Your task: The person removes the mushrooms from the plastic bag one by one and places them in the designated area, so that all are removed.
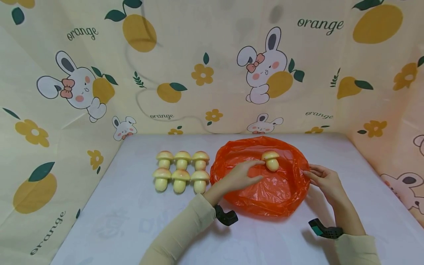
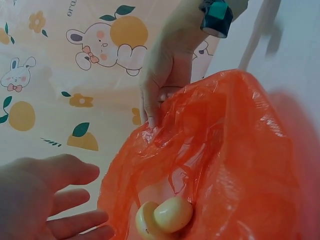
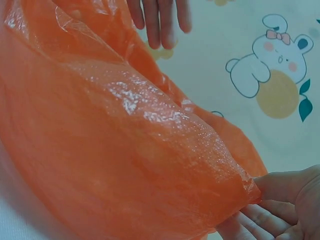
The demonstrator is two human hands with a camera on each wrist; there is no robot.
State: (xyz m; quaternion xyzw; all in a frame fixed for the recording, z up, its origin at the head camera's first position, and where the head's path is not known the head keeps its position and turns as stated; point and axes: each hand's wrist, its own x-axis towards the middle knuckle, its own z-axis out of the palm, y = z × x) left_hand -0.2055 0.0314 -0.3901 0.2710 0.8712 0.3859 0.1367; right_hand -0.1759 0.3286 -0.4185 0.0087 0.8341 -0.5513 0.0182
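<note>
An orange-red plastic bag point(image 1: 265, 200) stands with its mouth spread wide on the white table. Inside it lies one toy-like mushroom point(image 1: 272, 163) with a yellow cap and pale stem, also seen in the left wrist view as a mushroom point(image 2: 172, 215) on its side. My left hand point(image 1: 241, 176) reaches over the bag's mouth, fingers extended and apart. The left wrist view shows a gap between those fingers and the mushroom. At the bag's right edge, my right hand point(image 1: 326, 182) pinches the rim between thumb and fingers; in the right wrist view the thumb point(image 3: 285, 185) lies on the film.
Left of the bag, several matching mushrooms point(image 1: 180, 180) stand upright in two rows, close together. A patterned cloth point(image 1: 205, 44) with rabbits and oranges hangs behind and beside the table point(image 1: 126, 221). Each wrist wears a black camera strap point(image 1: 226, 216).
</note>
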